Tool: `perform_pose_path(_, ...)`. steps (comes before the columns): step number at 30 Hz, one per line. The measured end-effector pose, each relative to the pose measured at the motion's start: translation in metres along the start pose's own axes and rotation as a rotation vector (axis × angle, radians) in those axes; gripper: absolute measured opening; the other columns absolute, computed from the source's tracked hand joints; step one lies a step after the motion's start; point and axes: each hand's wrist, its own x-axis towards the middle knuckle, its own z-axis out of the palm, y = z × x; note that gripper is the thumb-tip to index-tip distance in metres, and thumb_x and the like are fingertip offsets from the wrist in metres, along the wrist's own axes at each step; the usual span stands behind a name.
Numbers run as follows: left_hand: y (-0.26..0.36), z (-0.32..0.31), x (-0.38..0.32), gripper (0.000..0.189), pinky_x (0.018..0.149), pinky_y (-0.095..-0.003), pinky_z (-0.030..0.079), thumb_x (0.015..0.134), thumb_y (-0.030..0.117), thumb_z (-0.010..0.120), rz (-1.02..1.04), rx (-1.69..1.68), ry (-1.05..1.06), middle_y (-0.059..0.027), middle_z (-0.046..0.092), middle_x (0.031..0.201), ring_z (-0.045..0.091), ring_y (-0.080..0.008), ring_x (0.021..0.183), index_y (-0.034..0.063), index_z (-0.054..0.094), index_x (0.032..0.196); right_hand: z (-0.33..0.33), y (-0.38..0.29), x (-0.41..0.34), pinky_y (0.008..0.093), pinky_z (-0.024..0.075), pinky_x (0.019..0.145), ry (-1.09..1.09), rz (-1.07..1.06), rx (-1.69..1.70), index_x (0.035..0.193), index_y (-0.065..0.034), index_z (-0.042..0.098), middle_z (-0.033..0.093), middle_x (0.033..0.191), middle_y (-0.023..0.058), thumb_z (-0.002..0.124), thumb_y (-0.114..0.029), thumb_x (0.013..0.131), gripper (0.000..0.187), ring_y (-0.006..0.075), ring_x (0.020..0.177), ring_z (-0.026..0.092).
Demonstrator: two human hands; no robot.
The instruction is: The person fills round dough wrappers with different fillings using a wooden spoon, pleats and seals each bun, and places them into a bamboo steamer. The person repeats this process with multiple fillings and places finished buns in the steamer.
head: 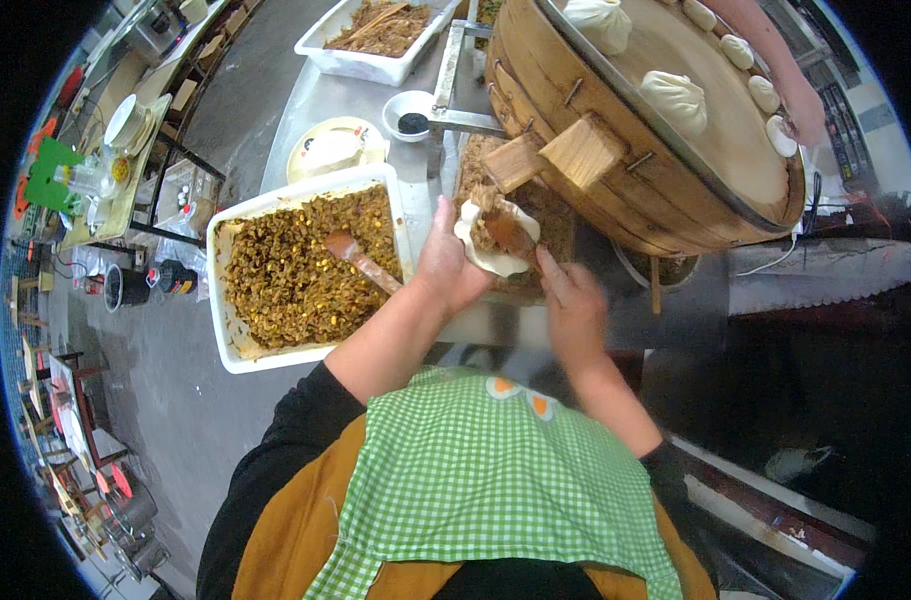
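My left hand [452,259] cradles a round dough wrapper [493,262] on its palm and fingers. A heap of brown filling [485,206] sits on the dough. With my right hand [578,307] I grip a brown spatula [509,234], its blade pressed on the filling. Beneath my hands is a tray of brown minced filling [476,161], partly covered by them. Left of my left arm stands a white tub [219,300] of chopped yellow-brown filling [298,277]. A second spatula [358,259] rests in it, its handle end near my forearm.
A large round bamboo steamer [628,195] holds pleated buns [673,101]. Another person's hand [803,112] touches a dough piece [782,136] along its far rim. Behind the tub are a plate [299,154], a bowl [392,109] with black grains and a white filling tub [395,67].
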Motion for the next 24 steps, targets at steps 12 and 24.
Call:
perform_pose_path(12,0.006,-0.016,-0.008,0.078,0.108,-0.0533,0.037,0.098,0.067,0.015,0.034,0.029,-0.226,-0.0154,0.053,0.135,0.049,-0.0333,0.126,0.0081,0.049,0.135,-0.033,-0.009,0.013,0.0305,0.0446,0.059,-0.474,0.51,0.501,0.121,-0.0079,0.067,0.057,0.062,0.0023,0.052,-0.021,0.096,0.031,0.0117,0.058,0.054)
perform_pose_path(24,0.011,-0.01,-0.02,0.062,0.107,-0.0474,0.041,0.106,0.047,0.013,0.156,0.184,0.075,-0.0123,0.058,0.129,0.054,-0.0307,0.12,0.0072,0.053,0.131,-0.028,-0.013,0.012,0.0267,0.0413,0.052,-0.499,0.527,0.547,0.12,-0.0063,0.067,0.058,0.065,0.0005,0.051,-0.024,0.098,0.033,0.0089,0.055,0.052)
